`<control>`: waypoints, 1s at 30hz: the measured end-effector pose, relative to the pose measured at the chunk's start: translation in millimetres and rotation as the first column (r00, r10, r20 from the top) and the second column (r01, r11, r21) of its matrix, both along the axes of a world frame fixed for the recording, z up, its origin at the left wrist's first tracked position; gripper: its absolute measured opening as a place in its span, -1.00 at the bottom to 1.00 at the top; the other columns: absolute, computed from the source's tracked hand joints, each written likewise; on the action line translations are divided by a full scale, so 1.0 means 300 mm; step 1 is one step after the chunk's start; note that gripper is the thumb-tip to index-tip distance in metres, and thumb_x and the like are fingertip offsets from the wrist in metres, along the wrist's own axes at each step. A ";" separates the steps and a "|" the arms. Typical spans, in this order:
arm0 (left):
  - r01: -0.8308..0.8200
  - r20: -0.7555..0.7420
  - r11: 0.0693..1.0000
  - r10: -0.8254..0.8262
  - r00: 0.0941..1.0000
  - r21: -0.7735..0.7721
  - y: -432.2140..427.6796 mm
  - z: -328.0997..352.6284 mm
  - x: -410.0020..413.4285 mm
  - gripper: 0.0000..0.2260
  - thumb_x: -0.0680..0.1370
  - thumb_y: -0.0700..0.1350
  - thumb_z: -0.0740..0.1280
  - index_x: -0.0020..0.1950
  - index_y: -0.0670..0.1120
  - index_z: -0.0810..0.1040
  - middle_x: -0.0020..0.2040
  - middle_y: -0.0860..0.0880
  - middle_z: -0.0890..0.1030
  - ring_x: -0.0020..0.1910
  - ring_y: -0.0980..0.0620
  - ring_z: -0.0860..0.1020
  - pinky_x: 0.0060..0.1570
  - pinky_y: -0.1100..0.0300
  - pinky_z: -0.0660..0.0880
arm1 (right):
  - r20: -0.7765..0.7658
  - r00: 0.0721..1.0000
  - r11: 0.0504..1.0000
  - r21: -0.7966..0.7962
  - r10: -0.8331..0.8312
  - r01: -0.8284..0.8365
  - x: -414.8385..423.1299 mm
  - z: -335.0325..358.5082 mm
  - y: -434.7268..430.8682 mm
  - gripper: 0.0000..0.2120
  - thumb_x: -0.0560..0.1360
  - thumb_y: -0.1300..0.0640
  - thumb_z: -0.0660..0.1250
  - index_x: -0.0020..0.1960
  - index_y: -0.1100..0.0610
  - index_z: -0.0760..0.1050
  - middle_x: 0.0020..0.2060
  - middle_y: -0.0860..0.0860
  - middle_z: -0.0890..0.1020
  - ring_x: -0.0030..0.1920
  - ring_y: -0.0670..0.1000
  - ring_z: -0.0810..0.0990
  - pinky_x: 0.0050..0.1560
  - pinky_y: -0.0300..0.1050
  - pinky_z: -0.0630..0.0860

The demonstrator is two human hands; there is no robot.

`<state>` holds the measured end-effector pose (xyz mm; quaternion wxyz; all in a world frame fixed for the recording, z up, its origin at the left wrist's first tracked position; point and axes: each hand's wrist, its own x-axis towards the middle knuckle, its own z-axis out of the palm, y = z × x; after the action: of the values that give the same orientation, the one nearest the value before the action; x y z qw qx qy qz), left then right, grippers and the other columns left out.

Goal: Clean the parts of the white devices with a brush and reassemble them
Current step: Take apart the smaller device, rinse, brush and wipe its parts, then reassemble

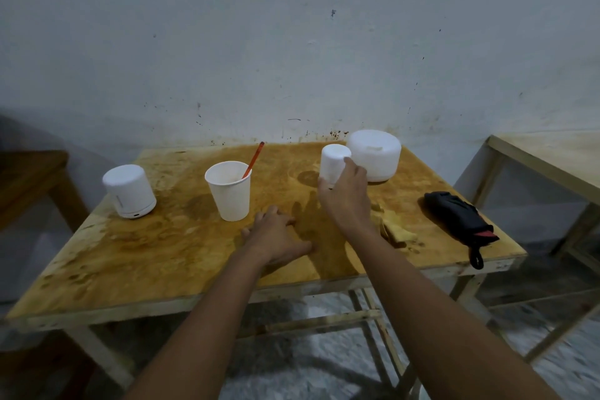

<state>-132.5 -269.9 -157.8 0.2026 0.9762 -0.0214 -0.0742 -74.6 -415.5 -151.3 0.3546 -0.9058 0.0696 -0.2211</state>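
Note:
My right hand (345, 195) grips a small white cylindrical device (334, 161) near the back of the wooden table (146, 256), holding it just above the surface. Right behind it stands a larger, wide white device (376, 153). A third white device (130, 190) with a round base sits at the left. A white paper cup (230, 193) stands in the middle with an orange-handled brush (255, 156) leaning in it. My left hand (276, 237) rests flat on the table in front of the cup, fingers spread, holding nothing.
A yellow cloth (397, 229) lies crumpled just right of my right wrist. A folded black umbrella (461, 221) with a strap lies near the right edge. Another table (552, 159) stands to the right, and dark furniture (29, 178) to the left. The wall is close behind.

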 end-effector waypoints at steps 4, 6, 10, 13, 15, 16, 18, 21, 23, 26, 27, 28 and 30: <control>0.035 0.029 0.921 -0.025 0.999 -0.387 0.089 -0.001 -0.029 -0.48 0.49 0.08 0.40 0.44 0.08 0.41 0.39 0.07 0.42 0.39 0.00 0.38 0.30 0.07 0.35 | -0.084 0.969 0.971 -0.044 0.232 -0.236 -0.116 -0.021 0.111 -0.59 0.59 0.03 0.24 0.42 0.07 0.35 0.32 0.06 0.38 0.26 0.07 0.45 0.05 -0.06 0.47; 0.042 0.122 0.892 0.014 0.992 -0.450 0.155 0.009 -0.074 -0.64 0.55 -0.08 0.37 0.35 0.02 0.51 0.26 0.07 0.54 0.26 0.07 0.47 0.20 0.19 0.40 | -0.164 0.944 0.951 -0.068 0.288 -0.302 -0.141 -0.026 0.163 -0.60 0.60 0.01 0.23 0.41 0.07 0.39 0.35 0.06 0.40 0.30 0.07 0.44 0.18 -0.03 0.47; -0.075 0.379 0.886 0.270 0.885 -0.457 0.293 0.030 -0.154 -0.77 0.54 -0.11 0.38 0.20 0.00 0.60 0.07 0.08 0.59 0.07 0.12 0.52 0.01 0.27 0.42 | -0.381 0.879 0.897 -0.218 0.285 -0.385 -0.155 -0.050 0.254 -0.53 0.57 -0.17 0.20 0.39 0.03 0.42 0.37 0.09 0.42 0.34 0.14 0.42 0.35 0.14 0.40; -0.229 0.497 0.826 0.505 0.706 -0.515 0.404 0.020 -0.169 -0.68 0.53 -0.05 0.40 0.27 -0.04 0.54 0.15 -0.02 0.54 0.16 -0.01 0.50 0.11 0.14 0.46 | -0.452 0.864 0.839 -0.363 0.221 -0.405 -0.162 -0.075 0.302 -0.44 0.54 -0.30 0.15 0.40 0.01 0.42 0.41 0.11 0.36 0.41 0.18 0.34 0.42 0.28 0.25; -0.381 0.455 0.753 0.638 0.621 -0.536 0.464 0.017 -0.149 -0.52 0.52 0.01 0.41 0.40 -0.03 0.40 0.33 -0.09 0.41 0.32 -0.11 0.37 0.30 -0.03 0.38 | -0.456 0.863 0.840 -0.362 0.219 -0.404 -0.160 -0.082 0.305 -0.40 0.52 -0.34 0.15 0.43 -0.01 0.39 0.44 0.12 0.32 0.44 0.18 0.30 0.43 0.31 0.22; -0.453 0.408 0.715 0.686 0.603 -0.532 0.486 0.019 -0.133 -0.43 0.51 0.03 0.42 0.46 -0.03 0.31 0.38 -0.12 0.34 0.35 -0.15 0.31 0.34 -0.09 0.32 | -0.458 0.861 0.844 -0.353 0.221 -0.404 -0.159 -0.080 0.300 -0.39 0.51 -0.35 0.15 0.43 -0.02 0.38 0.45 0.11 0.33 0.44 0.17 0.30 0.43 0.31 0.22; -0.533 0.326 0.650 0.747 0.579 -0.542 0.536 0.021 -0.093 -0.27 0.47 0.06 0.44 0.52 -0.03 0.14 0.42 -0.15 0.25 0.38 -0.20 0.25 0.37 -0.13 0.22 | -0.465 0.855 0.846 -0.339 0.230 -0.412 -0.153 -0.076 0.298 -0.37 0.50 -0.36 0.18 0.43 -0.02 0.39 0.43 0.10 0.35 0.42 0.17 0.33 0.42 0.31 0.24; -0.590 0.264 0.595 0.790 0.553 -0.545 0.596 0.015 -0.031 -0.14 0.42 0.09 0.47 0.54 -0.04 0.01 0.45 -0.18 0.19 0.41 -0.23 0.20 0.37 -0.12 0.14 | -0.491 0.840 0.843 -0.331 0.229 -0.423 -0.150 -0.063 0.297 -0.35 0.49 -0.37 0.19 0.44 -0.02 0.37 0.43 0.11 0.35 0.41 0.17 0.35 0.42 0.29 0.25; -0.626 0.218 0.570 0.807 0.549 -0.531 0.624 0.012 0.005 -0.10 0.42 0.09 0.48 0.55 -0.05 -0.03 0.47 -0.20 0.18 0.43 -0.24 0.17 0.38 -0.11 0.11 | -0.501 0.833 0.841 -0.326 0.235 -0.433 -0.152 -0.058 0.298 -0.35 0.49 -0.37 0.20 0.44 -0.02 0.36 0.43 0.12 0.34 0.42 0.17 0.35 0.42 0.28 0.26; -0.650 0.194 0.555 0.817 0.542 -0.519 0.653 0.006 0.047 -0.11 0.38 0.09 0.51 0.52 -0.07 0.05 0.45 -0.19 0.27 0.42 -0.23 0.21 0.39 -0.12 0.11 | -0.499 0.833 0.847 -0.313 0.238 -0.429 -0.151 -0.060 0.299 -0.35 0.48 -0.38 0.20 0.44 -0.03 0.36 0.44 0.12 0.33 0.41 0.18 0.35 0.40 0.27 0.29; -0.655 0.201 0.556 0.818 0.538 -0.511 0.661 0.002 0.059 -0.14 0.37 0.10 0.52 0.50 -0.07 0.09 0.44 -0.18 0.31 0.42 -0.23 0.22 0.38 -0.12 0.12 | -0.499 0.833 0.848 -0.313 0.237 -0.429 -0.152 -0.061 0.301 -0.35 0.48 -0.38 0.20 0.44 -0.03 0.36 0.44 0.11 0.33 0.41 0.18 0.36 0.40 0.27 0.30; -0.658 0.206 0.558 0.819 0.536 -0.506 0.668 -0.001 0.073 -0.16 0.37 0.09 0.53 0.48 -0.08 0.13 0.44 -0.17 0.33 0.42 -0.22 0.23 0.39 -0.11 0.12 | -0.498 0.835 0.848 -0.314 0.235 -0.426 -0.150 -0.062 0.302 -0.35 0.48 -0.38 0.20 0.44 -0.03 0.36 0.44 0.11 0.32 0.41 0.17 0.35 0.39 0.27 0.30; -0.664 0.215 0.553 0.824 0.524 -0.503 0.678 -0.008 0.092 -0.18 0.37 0.06 0.54 0.47 -0.09 0.17 0.43 -0.16 0.36 0.42 -0.23 0.25 0.38 -0.11 0.12 | -0.489 0.840 0.848 -0.319 0.234 -0.422 -0.153 -0.066 0.305 -0.36 0.49 -0.37 0.20 0.44 -0.03 0.36 0.44 0.10 0.32 0.41 0.17 0.35 0.40 0.28 0.30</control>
<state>-104.7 -66.4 -160.1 0.3788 0.8219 0.3493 0.2430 -120.4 -324.1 -171.1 0.1630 -0.9838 -0.0622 0.0411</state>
